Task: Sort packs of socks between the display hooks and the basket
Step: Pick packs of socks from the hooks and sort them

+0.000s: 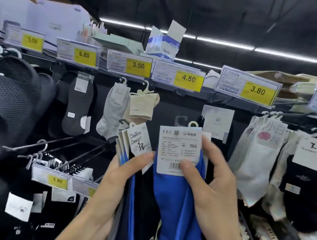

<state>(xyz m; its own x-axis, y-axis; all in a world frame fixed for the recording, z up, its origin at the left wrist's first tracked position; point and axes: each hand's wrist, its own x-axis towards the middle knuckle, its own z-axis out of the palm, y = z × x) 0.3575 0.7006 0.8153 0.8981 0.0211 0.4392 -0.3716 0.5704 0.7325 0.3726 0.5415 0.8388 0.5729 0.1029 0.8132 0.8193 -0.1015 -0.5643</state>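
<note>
Blue sock pack (179, 196), pinched by the right hand (214, 180), seems under check; left hand (119, 176) grips other packs (135, 141) alongside; next: choose its destination.

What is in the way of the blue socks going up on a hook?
Nothing visible. The right hand pinches the blue pack in open air below the 4.50 tag. The left hand holds other packs beside it, not above. A black pack already hangs behind it.
</note>
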